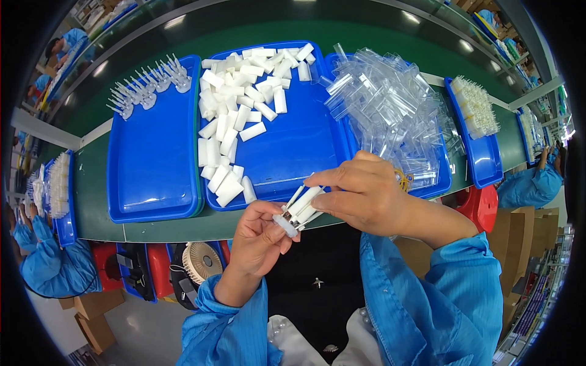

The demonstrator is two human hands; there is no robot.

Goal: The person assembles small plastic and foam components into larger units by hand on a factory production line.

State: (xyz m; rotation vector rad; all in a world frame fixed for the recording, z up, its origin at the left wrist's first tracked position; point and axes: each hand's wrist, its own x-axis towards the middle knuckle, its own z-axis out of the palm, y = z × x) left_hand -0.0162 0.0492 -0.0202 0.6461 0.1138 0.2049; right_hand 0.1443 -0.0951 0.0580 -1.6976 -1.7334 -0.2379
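My left hand grips a small pronged part by its round, pale base, just in front of the bench edge. Thin white prongs rise from that base, tilted up to the right. Between them sits a white cylinder, and the fingertips of my right hand close on its upper end. Beyond my hands, a blue tray holds a heap of similar white cylinders. Clear plastic sleeves are piled in the tray to its right.
A blue tray at left carries several pronged parts along its far end. Another blue tray at right holds densely packed white pieces. A round fan and a red stool are below the bench. Co-workers in blue sit both sides.
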